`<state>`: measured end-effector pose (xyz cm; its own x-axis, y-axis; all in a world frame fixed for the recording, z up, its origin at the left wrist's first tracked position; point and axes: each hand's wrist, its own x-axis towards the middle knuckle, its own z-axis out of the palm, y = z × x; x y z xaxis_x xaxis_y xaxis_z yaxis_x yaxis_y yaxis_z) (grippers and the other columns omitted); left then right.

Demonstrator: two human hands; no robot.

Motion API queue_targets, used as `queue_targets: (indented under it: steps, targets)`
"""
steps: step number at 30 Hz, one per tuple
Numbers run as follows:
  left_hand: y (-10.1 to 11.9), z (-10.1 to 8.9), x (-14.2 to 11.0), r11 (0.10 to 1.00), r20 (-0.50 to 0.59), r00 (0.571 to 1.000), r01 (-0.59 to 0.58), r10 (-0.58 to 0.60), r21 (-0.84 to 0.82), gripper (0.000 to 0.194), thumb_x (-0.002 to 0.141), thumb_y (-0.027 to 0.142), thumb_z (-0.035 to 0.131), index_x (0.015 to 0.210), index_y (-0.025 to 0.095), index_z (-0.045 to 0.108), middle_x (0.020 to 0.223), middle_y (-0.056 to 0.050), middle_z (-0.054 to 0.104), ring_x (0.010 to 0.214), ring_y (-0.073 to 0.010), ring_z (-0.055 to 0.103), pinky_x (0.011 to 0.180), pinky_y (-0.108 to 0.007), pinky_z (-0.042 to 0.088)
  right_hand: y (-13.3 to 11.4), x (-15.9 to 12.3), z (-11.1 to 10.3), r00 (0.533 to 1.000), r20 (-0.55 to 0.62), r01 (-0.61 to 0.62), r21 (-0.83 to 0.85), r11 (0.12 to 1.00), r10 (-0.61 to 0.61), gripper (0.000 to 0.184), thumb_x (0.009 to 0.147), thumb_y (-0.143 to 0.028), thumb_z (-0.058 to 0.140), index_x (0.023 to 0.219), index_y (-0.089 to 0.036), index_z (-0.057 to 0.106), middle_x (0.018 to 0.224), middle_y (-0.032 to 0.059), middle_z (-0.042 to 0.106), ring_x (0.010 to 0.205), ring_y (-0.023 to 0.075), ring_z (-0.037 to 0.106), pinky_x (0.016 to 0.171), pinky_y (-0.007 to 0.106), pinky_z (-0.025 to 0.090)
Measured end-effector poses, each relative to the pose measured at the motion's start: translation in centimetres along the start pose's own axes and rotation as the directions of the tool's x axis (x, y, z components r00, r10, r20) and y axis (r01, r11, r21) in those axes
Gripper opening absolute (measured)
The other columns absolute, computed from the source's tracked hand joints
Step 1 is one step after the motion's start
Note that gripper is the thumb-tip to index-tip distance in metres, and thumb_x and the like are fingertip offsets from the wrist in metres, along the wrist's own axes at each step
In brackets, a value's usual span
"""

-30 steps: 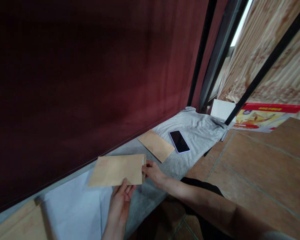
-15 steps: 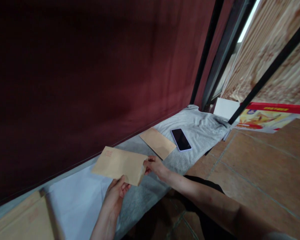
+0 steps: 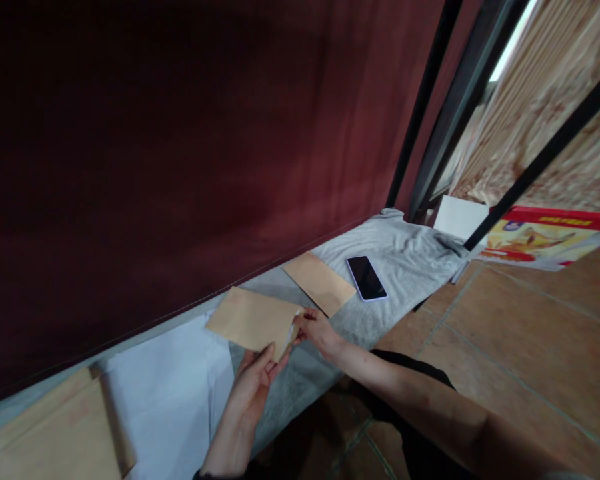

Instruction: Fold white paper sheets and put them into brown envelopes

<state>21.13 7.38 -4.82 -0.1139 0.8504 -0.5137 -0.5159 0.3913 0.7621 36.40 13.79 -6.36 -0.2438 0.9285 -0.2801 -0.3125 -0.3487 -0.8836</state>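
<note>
a brown kraft envelope [image 3: 254, 320] is held over the grey cloth [image 3: 403, 250], white paper [image 3: 293, 328] showing in its open end. the left hand [image 3: 256, 377] clamps its near edge; the right hand [image 3: 319, 333] pinches it at the opening. right of it lie another envelope [image 3: 320, 283] and a smartphone [image 3: 367, 277]; left, white sheets [image 3: 163, 397] and stacked envelopes [image 3: 60, 433].

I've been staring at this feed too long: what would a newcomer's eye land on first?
Probably the dark red panel filling the upper left, then the pale brown envelope below it, held in the left hand with the right hand at its open end. Next might come the dark-screened smartphone on the gray cloth to the right, and the bright red-and-yellow printed packaging at the far right.
</note>
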Motion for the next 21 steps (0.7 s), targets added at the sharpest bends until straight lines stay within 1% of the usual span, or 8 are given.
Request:
queue_targets:
  steps: [3,6,9,12,14,16,18,21]
  targets:
    - [-0.1,-0.2,0.2,0.998,-0.009,1.0,-0.021,0.022,0.061,0.039,0.071,0.008,0.076,0.106,0.018,0.062,0.096,-0.006,0.076,0.081,-0.0202,0.074,0.073,-0.029,0.059,-0.2,-0.2,-0.7,0.999,0.03,-0.026,-0.026,0.999,0.027,0.019,0.072,-0.033,0.072,0.08,-0.017,0.064,0.066,-0.001,0.066,0.058,0.0136,0.062,0.055,0.025,0.051]
    - [0.5,-0.9,0.2,0.986,-0.014,0.999,-0.027,0.03,0.165,0.039,0.068,0.013,0.08,0.101,0.018,0.061,0.092,-0.005,0.075,0.071,-0.0179,0.073,0.065,-0.026,0.056,-1.3,-0.4,-2.1,0.981,0.136,-0.127,-0.066,0.99,0.135,0.024,0.07,-0.026,0.074,0.088,-0.017,0.063,0.07,0.0,0.069,0.061,0.0153,0.066,0.06,0.027,0.055]
    - [1.0,-1.4,-0.1,0.965,0.002,1.0,-0.025,0.026,0.26,0.043,0.068,0.015,0.081,0.104,0.018,0.059,0.092,-0.005,0.074,0.065,-0.0151,0.07,0.06,-0.024,0.053,-2.5,-0.6,-3.6,0.949,0.204,-0.219,-0.113,0.969,0.239,0.025,0.073,-0.031,0.071,0.091,-0.016,0.063,0.074,0.0019,0.069,0.065,0.0165,0.069,0.062,0.028,0.056]
    - [1.1,-1.6,0.0,0.945,0.03,1.0,-0.013,0.003,0.327,0.051,0.07,0.015,0.078,0.115,0.019,0.056,0.088,-0.003,0.073,0.058,-0.0127,0.067,0.053,-0.021,0.049,-2.8,-0.5,-4.5,0.96,0.185,-0.163,-0.231,0.959,0.208,0.024,0.075,-0.034,0.069,0.092,-0.017,0.065,0.069,-0.0013,0.065,0.06,0.0145,0.065,0.06,0.028,0.056]
    - [0.8,-1.7,0.3,0.935,0.015,1.0,0.008,-0.014,0.354,0.065,0.069,0.013,0.077,0.128,0.02,0.05,0.082,-0.001,0.072,0.053,-0.0121,0.065,0.048,-0.019,0.045,-2.3,-0.5,-4.7,0.975,0.154,-0.1,-0.349,0.932,0.162,0.019,0.074,-0.032,0.07,0.087,-0.019,0.065,0.06,-0.0048,0.059,0.055,0.0125,0.059,0.057,0.027,0.054]
    - [0.5,-2.0,0.8,0.932,-0.027,0.999,0.034,-0.026,0.361,0.088,0.067,0.009,0.077,0.144,0.021,0.036,0.074,0.003,0.07,0.046,-0.0118,0.061,0.042,-0.018,0.04,-1.6,-0.4,-4.7,0.979,0.143,-0.064,-0.443,0.894,0.142,0.011,0.074,-0.028,0.069,0.079,-0.02,0.064,0.055,-0.0057,0.056,0.052,0.0118,0.055,0.054,0.025,0.05]
    - [0.3,-2.4,1.0,0.932,-0.039,0.999,0.047,-0.035,0.359,0.105,0.065,0.006,0.076,0.153,0.022,0.021,0.067,0.006,0.067,0.039,-0.0112,0.056,0.037,-0.017,0.036,-0.9,-0.4,-4.6,0.981,0.135,-0.051,-0.501,0.864,0.136,0.005,0.075,-0.024,0.067,0.075,-0.02,0.064,0.053,-0.0053,0.056,0.051,0.0126,0.055,0.052,0.025,0.048]
    - [0.2,-3.0,0.7,0.925,0.022,0.999,0.024,-0.035,0.378,0.11,0.065,0.008,0.076,0.156,0.019,0.015,0.061,0.006,0.065,0.037,-0.0122,0.055,0.036,-0.018,0.036,-0.5,-0.5,-4.3,0.993,0.098,0.0,-0.582,0.813,0.071,0.003,0.08,-0.02,0.064,0.078,-0.021,0.066,0.059,-0.0025,0.061,0.062,0.016,0.061,0.063,0.028,0.05]
